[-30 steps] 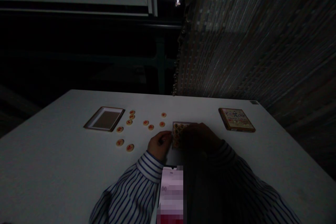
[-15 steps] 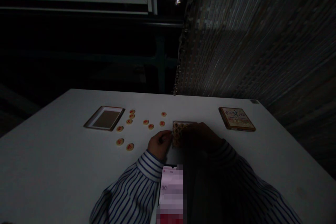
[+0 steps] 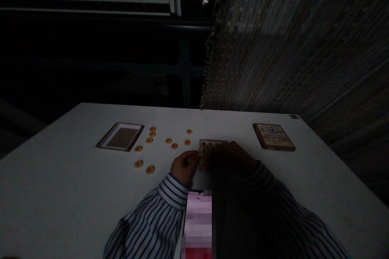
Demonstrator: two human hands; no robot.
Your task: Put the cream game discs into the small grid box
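A small tray of round game pieces (image 3: 206, 151) lies on the white table (image 3: 60, 194) in front of me. My left hand (image 3: 183, 167) is curled at the tray's left edge, fingers pinched against it. My right hand (image 3: 234, 158) lies in deep shadow over the tray's right side; its fingers cannot be made out. Several loose round pieces with red marks (image 3: 168, 141) are scattered to the left of the tray.
An empty box half with a brown inside (image 3: 120, 136) sits at the left. A printed box lid (image 3: 274, 136) lies at the right. A woven curtain (image 3: 288, 40) hangs behind the table. A pink phone screen (image 3: 197, 218) shows near my chest.
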